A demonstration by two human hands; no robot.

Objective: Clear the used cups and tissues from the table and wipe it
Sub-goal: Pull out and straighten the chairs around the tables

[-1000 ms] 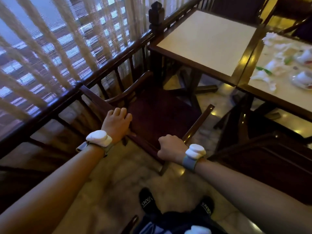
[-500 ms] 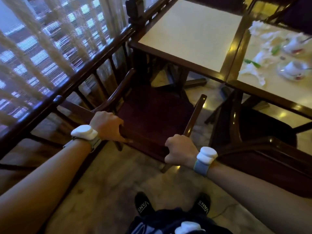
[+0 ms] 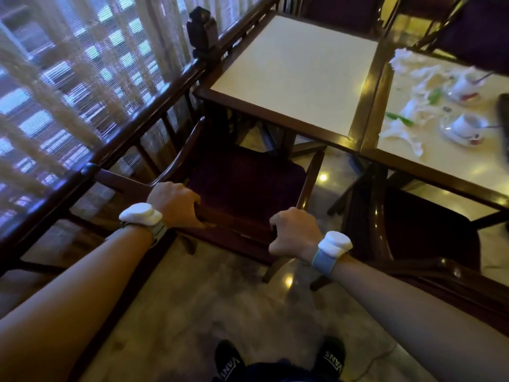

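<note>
Dark wooden chair [image 3: 242, 188]: your left hand [image 3: 173, 202] and right hand [image 3: 294, 232] each close their grip on its back rail; white cups [image 3: 465, 125] and crumpled tissues [image 3: 407, 128] litter the right-hand cream-topped counter [image 3: 446, 166].

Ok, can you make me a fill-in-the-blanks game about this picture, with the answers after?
1. Both hands, the left hand and the right hand, are gripping the back of a wooden ____.
2. The crumpled tissues lie on the table on the ____ side of the picture.
3. Each white cup stands on a ____.
4. The table straight ahead of the chair has ____ cups on it.

Missing words: chair; right; saucer; no
</note>
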